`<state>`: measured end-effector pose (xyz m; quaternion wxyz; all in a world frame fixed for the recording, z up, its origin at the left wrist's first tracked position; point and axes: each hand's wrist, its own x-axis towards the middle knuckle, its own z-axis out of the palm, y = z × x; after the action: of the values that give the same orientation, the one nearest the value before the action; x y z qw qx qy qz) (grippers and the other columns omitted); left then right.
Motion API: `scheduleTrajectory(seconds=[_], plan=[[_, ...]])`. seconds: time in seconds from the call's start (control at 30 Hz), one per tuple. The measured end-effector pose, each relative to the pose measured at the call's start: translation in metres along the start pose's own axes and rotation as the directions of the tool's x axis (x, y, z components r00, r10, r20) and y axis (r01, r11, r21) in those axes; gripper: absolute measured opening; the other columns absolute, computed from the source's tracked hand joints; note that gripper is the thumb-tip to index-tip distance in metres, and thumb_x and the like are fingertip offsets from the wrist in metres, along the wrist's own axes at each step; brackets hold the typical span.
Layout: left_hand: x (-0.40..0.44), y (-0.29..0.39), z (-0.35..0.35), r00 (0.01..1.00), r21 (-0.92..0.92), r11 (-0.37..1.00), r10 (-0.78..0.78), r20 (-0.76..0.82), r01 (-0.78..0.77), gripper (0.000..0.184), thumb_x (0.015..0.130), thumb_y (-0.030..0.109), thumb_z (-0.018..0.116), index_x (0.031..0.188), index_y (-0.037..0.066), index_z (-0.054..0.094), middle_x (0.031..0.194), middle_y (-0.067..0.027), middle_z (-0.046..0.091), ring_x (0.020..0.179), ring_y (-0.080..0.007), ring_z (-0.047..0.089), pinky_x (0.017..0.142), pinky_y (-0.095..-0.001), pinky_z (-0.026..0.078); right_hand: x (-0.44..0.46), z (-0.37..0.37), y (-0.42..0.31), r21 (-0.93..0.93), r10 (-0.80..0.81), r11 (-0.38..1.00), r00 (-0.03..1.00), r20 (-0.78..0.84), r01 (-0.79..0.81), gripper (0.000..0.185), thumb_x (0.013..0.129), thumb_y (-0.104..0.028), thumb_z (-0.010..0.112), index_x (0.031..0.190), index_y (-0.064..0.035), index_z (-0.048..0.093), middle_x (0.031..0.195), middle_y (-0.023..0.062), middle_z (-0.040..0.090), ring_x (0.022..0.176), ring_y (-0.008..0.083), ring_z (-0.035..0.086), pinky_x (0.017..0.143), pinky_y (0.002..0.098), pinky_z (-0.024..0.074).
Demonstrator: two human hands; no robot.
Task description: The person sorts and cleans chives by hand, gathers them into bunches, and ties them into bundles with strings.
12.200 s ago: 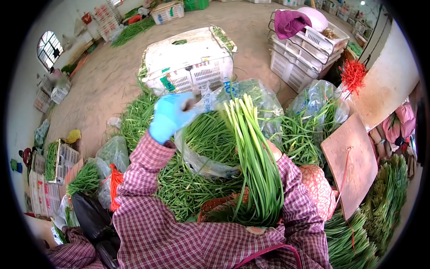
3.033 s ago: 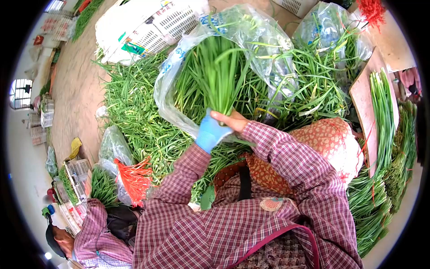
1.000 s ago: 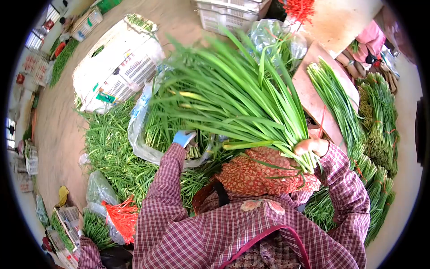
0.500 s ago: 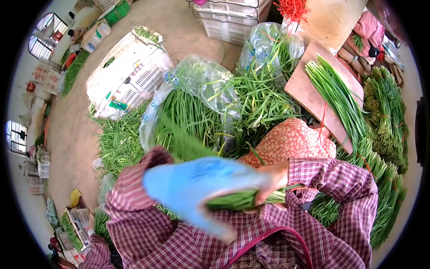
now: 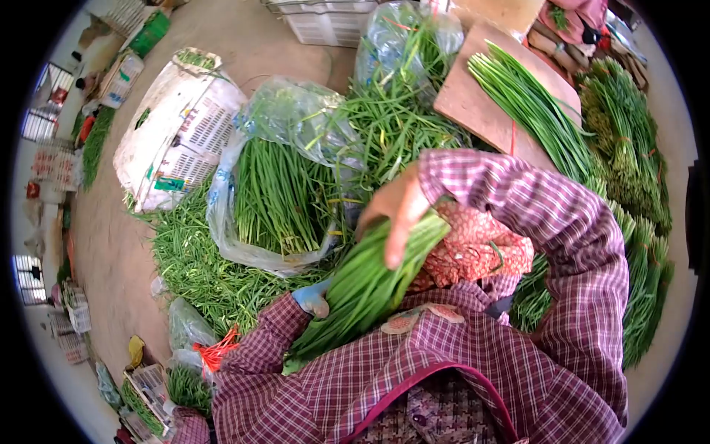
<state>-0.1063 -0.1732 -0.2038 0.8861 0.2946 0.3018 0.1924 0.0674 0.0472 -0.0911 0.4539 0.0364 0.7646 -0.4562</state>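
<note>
A bunch of green garlic chives point(image 5: 366, 285) lies diagonally across the front of my body, its paler cut ends toward the upper right. My right hand point(image 5: 396, 211), bare, is wrapped over the bunch near those ends, thumb on top. At its lower left side, my left hand point(image 5: 312, 300) in a blue glove grips the bunch; the thumb shows and the other fingers are hidden behind the leaves. Just beyond, an open plastic bag point(image 5: 222, 211) holds more chives point(image 5: 277, 192). Beneath the right forearm is a red patterned cloth point(image 5: 481, 248) over my knee.
Loose leaves point(image 5: 214, 274) are heaped left of the bag. A white crate point(image 5: 174, 137) stands behind them. On the right, a board point(image 5: 462, 96) bears a chive bunch point(image 5: 525, 103), beside stacked tied bundles point(image 5: 625, 140). Red ties point(image 5: 216, 349) hang at lower left.
My gloved left hand, blurred over the bunch before, is now at its lower left side. My right hand has moved up and left, and the bunch now slants. The view has shifted too.
</note>
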Motion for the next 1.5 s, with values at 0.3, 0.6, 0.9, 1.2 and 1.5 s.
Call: scheduleTrajectory(seconds=[0.3, 0.6, 0.9, 1.2, 1.5], plan=[[0.014, -0.015, -0.017, 0.977, -0.411, 0.896, 0.205, 0.051, -0.166, 0.103, 0.059, 0.048, 0.084, 0.134, -0.003, 0.034, 0.122, -0.0205, 0.049, 0.112, -0.0334, 0.052, 0.094, -0.0439, 0.043, -0.012, -0.038, 0.027, -0.017, -0.249, 0.940, 0.650, -0.718, 0.342, 0.096, 0.080, -0.078, 0.037, 0.146, -0.0082, 0.026, 0.149, 0.0215, 0.025, 0.137, 0.0359, 0.026, 0.113, 0.0533, 0.0172], [0.017, -0.011, -0.043, 0.787, -0.309, 0.797, 0.587, 0.192, -0.519, 0.092, 0.062, 0.045, 0.079, 0.127, -0.008, 0.040, 0.115, -0.0211, 0.054, 0.104, -0.0353, 0.058, 0.082, -0.0426, 0.051, 0.016, -0.015, 0.029, 0.030, 0.021, 0.774, 0.021, -1.000, 0.632, 0.088, 0.087, -0.058, 0.053, 0.144, 0.0001, 0.021, 0.139, 0.0220, 0.043, 0.129, 0.0328, 0.041, 0.108, 0.0427, 0.0335], [0.018, 0.031, -0.014, 0.553, 0.101, 0.792, 0.505, -0.662, -0.602, 0.090, 0.064, 0.038, 0.085, 0.131, -0.005, 0.041, 0.106, -0.0090, 0.061, 0.090, -0.0188, 0.062, 0.079, -0.0334, 0.055, 0.095, 0.046, 0.001, 0.275, 0.231, 0.516, 0.178, -0.957, 0.811, 0.108, 0.072, -0.045, 0.077, 0.142, 0.0043, 0.013, 0.137, 0.0251, 0.039, 0.126, 0.0329, 0.042, 0.106, 0.0442, 0.0359], [0.017, 0.016, 0.028, 0.622, 0.024, 0.905, 0.312, -0.718, -0.426, 0.110, 0.050, 0.020, 0.094, 0.135, -0.007, 0.030, 0.121, -0.0163, 0.055, 0.104, -0.0216, 0.060, 0.083, -0.0336, 0.054, 0.111, 0.053, -0.025, 0.079, 0.393, 0.239, -0.022, -0.919, 0.968, 0.068, 0.078, -0.010, 0.076, 0.132, 0.0008, 0.036, 0.119, 0.0110, 0.057, 0.104, 0.0192, 0.057, 0.093, 0.0323, 0.0470], [0.019, 0.028, 0.024, 0.610, 0.148, 0.861, 0.456, -0.648, -0.487, 0.042, 0.071, 0.005, 0.074, 0.107, -0.007, 0.057, 0.080, -0.0162, 0.065, 0.068, -0.0250, 0.065, 0.065, -0.0361, 0.056, 0.089, 0.044, -0.001, 0.012, 0.113, 0.713, -0.098, -0.989, 0.701, 0.089, 0.081, -0.050, 0.066, 0.136, 0.0091, 0.029, 0.128, 0.0290, 0.046, 0.118, 0.0341, 0.049, 0.100, 0.0416, 0.0407]])
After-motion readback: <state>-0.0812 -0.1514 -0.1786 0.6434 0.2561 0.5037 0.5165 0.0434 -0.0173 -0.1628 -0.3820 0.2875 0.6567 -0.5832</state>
